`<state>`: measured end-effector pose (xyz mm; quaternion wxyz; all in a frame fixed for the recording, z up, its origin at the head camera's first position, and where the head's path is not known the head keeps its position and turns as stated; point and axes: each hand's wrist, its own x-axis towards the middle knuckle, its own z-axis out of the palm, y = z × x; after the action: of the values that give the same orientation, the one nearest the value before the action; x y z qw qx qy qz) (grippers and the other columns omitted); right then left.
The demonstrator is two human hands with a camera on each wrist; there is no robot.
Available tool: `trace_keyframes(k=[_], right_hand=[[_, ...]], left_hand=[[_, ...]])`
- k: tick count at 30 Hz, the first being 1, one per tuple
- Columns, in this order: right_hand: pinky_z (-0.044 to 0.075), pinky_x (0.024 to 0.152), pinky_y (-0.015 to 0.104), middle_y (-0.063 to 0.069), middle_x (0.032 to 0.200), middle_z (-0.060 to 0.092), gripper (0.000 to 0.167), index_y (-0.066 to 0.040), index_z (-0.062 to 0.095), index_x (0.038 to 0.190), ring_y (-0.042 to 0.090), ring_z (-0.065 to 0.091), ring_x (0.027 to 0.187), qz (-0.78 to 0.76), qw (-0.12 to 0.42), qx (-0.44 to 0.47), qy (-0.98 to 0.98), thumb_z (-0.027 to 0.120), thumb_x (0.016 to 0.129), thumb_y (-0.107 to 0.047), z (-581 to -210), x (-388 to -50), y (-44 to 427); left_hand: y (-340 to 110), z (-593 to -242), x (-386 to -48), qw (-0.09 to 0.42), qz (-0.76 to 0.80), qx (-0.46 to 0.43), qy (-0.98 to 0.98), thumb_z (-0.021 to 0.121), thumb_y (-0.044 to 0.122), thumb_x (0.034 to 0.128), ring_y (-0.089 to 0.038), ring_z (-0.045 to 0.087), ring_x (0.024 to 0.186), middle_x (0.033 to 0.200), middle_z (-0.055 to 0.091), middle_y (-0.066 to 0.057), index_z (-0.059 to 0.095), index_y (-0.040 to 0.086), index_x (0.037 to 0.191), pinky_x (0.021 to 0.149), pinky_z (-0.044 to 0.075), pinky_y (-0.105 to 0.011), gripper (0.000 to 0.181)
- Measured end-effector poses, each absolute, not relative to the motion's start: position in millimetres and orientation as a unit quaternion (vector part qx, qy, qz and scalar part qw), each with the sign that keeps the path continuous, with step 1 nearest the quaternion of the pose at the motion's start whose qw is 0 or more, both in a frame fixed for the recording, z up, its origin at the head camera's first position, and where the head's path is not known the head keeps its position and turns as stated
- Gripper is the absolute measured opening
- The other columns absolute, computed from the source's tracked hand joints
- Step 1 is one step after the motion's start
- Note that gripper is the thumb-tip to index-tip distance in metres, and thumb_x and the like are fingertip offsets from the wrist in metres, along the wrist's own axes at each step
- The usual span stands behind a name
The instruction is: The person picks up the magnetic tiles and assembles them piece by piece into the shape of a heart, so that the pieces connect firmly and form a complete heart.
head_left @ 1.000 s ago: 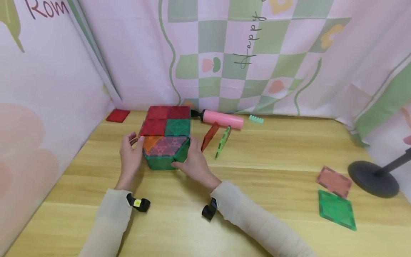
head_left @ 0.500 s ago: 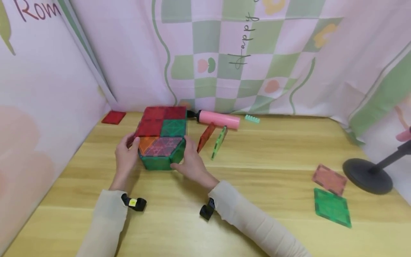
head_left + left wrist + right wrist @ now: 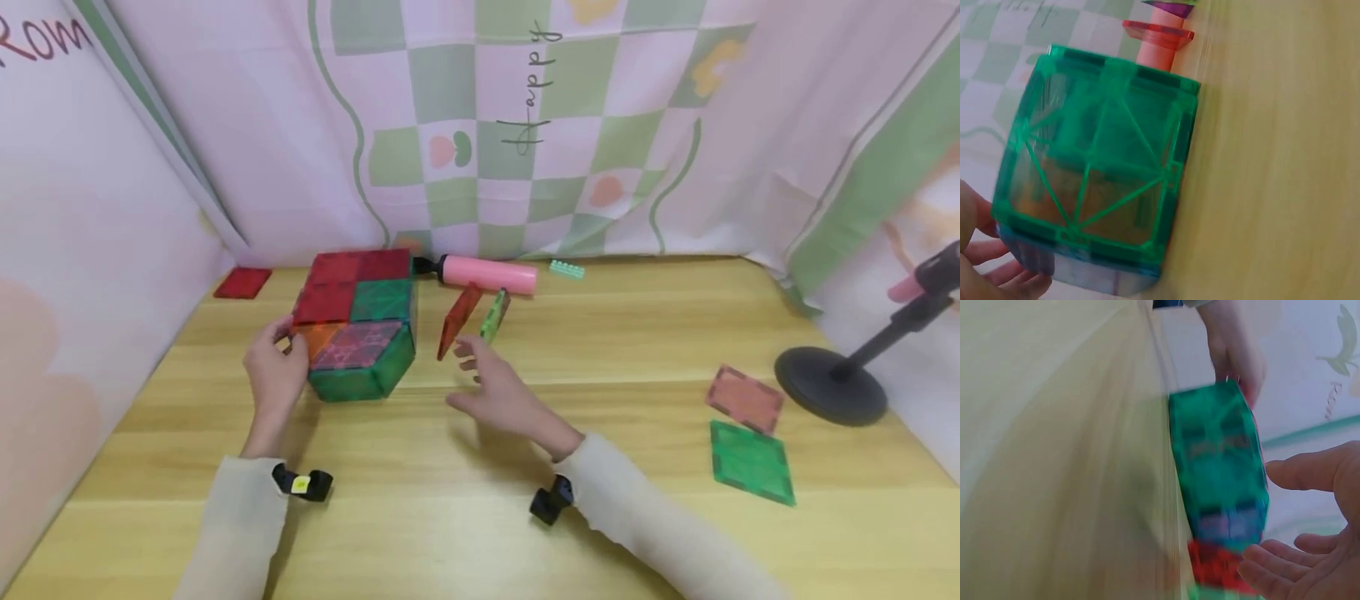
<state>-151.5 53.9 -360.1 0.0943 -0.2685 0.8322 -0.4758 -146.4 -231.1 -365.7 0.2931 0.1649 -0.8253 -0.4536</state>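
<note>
A low box of magnetic tiles (image 3: 378, 298) stands at the left back of the table, with red, green, orange and pinkish tiles on top and green sides. My left hand (image 3: 279, 367) rests against its left side, fingertips and thumb touching near the front corner; the wrist view shows those fingers (image 3: 1019, 281) along a side wall. To the right of the box, my right hand (image 3: 506, 392) hovers with loosely spread fingers and holds nothing. Just beyond its fingertips, a red tile (image 3: 459, 321) and a light green tile (image 3: 493, 317) stand on edge.
Behind lies a pink cylinder with a black end (image 3: 487, 275), near a small mint building brick (image 3: 567, 268). A loose red tile (image 3: 243, 282) is at far left. Pink (image 3: 745, 398) and green (image 3: 752, 461) tiles lie at right, before a black round stand base (image 3: 830, 385).
My right hand has let go of the box's right side and moved right toward the standing tiles. The left hand stays at the box. The head view has shifted slightly right.
</note>
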Motion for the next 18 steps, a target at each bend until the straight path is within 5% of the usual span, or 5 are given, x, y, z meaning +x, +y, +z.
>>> trace_keyframes(k=[11,18], right_hand=[[0.047,0.091,0.055,0.033,0.122,0.050,0.062,0.012,0.037,0.132,0.047,0.054,0.109,-0.418,-0.006,-0.222,0.881,0.070,0.081,0.001,-358.2,-153.4,177.4],[0.041,0.091,0.062,0.039,0.128,0.042,0.066,0.017,0.031,0.135,0.052,0.045,0.112,-0.321,-0.002,-0.125,0.939,0.068,0.086,-0.009,-356.8,-162.1,271.8]], left_hand=[[-199.0,-348.2,-138.4,0.309,-0.404,0.084,-0.857,0.051,-0.002,0.0843,-0.044,0.047,0.108,0.111,0.051,-0.030,0.061,-0.011,0.108,0.091,0.037,-0.051,0.028],[-167.3,-336.4,-137.9,0.315,-0.383,0.010,-0.869,0.054,-0.001,0.0815,-0.041,0.051,0.099,0.106,0.054,-0.028,0.062,-0.009,0.104,0.084,0.040,-0.050,0.025]])
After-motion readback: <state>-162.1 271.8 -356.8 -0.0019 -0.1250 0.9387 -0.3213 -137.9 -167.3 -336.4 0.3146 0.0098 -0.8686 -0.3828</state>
